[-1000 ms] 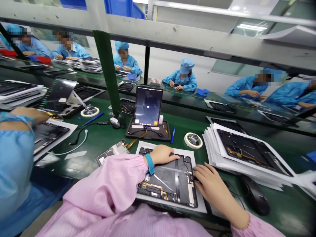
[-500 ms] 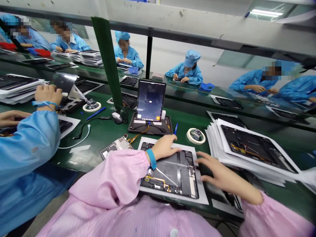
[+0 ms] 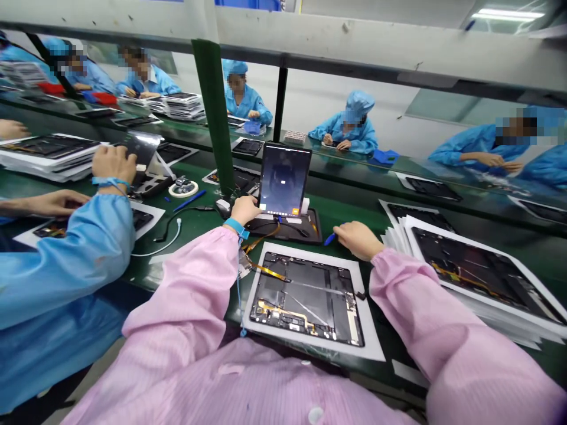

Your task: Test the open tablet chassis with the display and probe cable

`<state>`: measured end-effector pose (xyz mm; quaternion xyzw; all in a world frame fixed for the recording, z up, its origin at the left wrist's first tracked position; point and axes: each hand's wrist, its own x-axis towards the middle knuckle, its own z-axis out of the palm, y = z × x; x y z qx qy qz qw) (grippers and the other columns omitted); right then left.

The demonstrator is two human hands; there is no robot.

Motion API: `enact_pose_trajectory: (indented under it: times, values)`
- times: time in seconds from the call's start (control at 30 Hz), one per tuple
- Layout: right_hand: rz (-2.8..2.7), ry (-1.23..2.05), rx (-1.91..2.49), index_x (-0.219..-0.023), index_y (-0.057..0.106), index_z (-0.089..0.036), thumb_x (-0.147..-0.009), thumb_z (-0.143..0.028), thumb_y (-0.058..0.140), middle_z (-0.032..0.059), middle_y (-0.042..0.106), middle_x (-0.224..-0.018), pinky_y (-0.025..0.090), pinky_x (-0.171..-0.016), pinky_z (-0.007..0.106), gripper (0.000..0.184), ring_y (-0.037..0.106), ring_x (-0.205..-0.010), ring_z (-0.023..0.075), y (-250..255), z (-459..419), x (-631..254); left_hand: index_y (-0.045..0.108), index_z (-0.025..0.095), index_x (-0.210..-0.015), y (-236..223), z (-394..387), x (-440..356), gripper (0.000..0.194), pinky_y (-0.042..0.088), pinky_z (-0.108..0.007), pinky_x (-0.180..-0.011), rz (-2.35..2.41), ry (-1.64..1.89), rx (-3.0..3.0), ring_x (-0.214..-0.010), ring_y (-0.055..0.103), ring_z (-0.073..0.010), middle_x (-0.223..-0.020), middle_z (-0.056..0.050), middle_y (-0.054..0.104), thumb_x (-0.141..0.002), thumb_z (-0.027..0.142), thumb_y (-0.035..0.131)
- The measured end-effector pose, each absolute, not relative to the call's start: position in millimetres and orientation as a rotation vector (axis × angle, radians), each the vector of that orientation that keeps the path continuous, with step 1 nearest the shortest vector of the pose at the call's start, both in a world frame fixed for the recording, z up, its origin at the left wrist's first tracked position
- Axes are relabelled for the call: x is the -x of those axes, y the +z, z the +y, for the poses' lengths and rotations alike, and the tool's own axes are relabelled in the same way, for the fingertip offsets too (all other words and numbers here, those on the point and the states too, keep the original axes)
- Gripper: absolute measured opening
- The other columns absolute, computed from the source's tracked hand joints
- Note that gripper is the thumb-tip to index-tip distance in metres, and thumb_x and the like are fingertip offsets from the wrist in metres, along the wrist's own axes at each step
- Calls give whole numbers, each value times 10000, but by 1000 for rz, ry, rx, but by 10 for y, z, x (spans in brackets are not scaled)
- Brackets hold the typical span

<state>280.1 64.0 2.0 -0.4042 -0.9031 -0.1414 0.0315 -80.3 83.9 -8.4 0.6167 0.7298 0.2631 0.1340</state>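
My left hand (image 3: 245, 211) reaches forward to the lower left corner of a lit tablet screen (image 3: 283, 180). Its fingertips point at the screen's edge and look to touch it; the lower fingers are partly hidden. The screen leans upright on a black stand base (image 3: 315, 227). My right hand (image 3: 358, 239) is closed on the end of a blue pen (image 3: 329, 239) beyond the work piece. Between my forearms an opened tablet housing (image 3: 310, 295) lies on a white sheet (image 3: 374, 348). An amber ribbon cable (image 3: 269, 271) runs onto the housing from the left.
A stack of housings on paper (image 3: 482, 271) stands at right. A co-worker's blue sleeve (image 3: 84, 254) and hand (image 3: 114, 165) are close at left. A mouse (image 3: 222, 206), tape roll (image 3: 183, 188) and white cable (image 3: 172, 242) lie left. A green post (image 3: 213, 118) rises behind.
My left hand has left the housing and gone forward and left to the screen. My right hand has moved forward from the housing's right side and taken the blue pen. The view has shifted slightly.
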Motion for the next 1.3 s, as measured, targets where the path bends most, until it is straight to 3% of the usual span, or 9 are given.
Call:
enact_pose_trajectory:
  times: [0.13,0.27,0.33,0.43,0.57,0.73,0.87,1.07,1.3]
  values:
    - [-2258,-394,1252,-812,541,-182,-854,-271,493,56,583,-696,377,-654,326,109,536,-652,190,255,155,-2974,695,182,-858,-148,873,729,292,464,-328,-796,2171,738,-1794,-927,619,-266,-917,-104,697,-717,437,665]
    - [-1595,451,1101,-838,466,-229,-877,-374,503,-39,477,-582,339,-492,271,155,439,-482,134,219,-657,-2891,662,136,-975,-64,736,669,435,439,-391,-818,2214,701,-1871,-999,580,-332,-1027,-176,658,-702,473,692]
    - [-1436,916,1141,-921,495,-223,-898,-367,484,-34,514,-604,348,-487,258,147,470,-507,133,71,-943,-2836,635,106,-1037,34,591,599,510,427,-411,-832,2185,714,-1962,-1022,561,-352,-1072,-207,639,-706,490,684]
    - [-1352,1225,1249,-881,541,-198,-861,-343,571,-20,549,-648,376,-542,252,150,504,-583,127,-220,-1108,-2840,649,138,-935,179,289,422,362,442,-337,-762,1837,640,-2074,-870,607,-251,-940,-121,680,-768,456,603]
    - [-1381,1053,1350,-835,526,-203,-847,-334,599,-46,521,-594,358,-527,245,150,463,-524,110,-466,-1050,-2895,634,182,-789,177,-99,193,322,419,-262,-617,1331,202,-2100,-681,603,-175,-753,-27,675,-731,497,604]
    - [-1463,674,1504,-750,518,-208,-805,-249,583,-30,551,-628,399,-569,262,94,536,-578,135,-514,-1012,-2870,602,204,-752,16,-262,146,269,344,-237,-520,1220,-93,-2131,-607,571,-154,-690,7,653,-696,466,628]
    - [-1489,685,1526,-707,483,-213,-821,-240,552,-50,515,-574,391,-553,259,136,509,-528,127,-532,-1013,-2873,573,210,-692,5,-270,163,241,323,-232,-498,1146,-172,-2126,-576,554,-147,-623,21,622,-704,448,610]
    - [-1625,593,1544,-749,523,-209,-852,-273,559,-21,560,-699,397,-614,261,125,535,-644,141,-528,-980,-2871,524,206,-688,16,-308,127,206,373,-228,-500,1117,-276,-1987,-453,571,-131,-540,41,601,-767,396,514]
    - [-1615,577,1555,-718,504,-207,-843,-242,546,-29,538,-675,380,-598,256,136,514,-625,133,-518,-975,-2856,577,204,-748,31,-288,137,155,391,-210,-481,1043,-263,-2001,-480,574,-126,-568,34,605,-744,317,472]
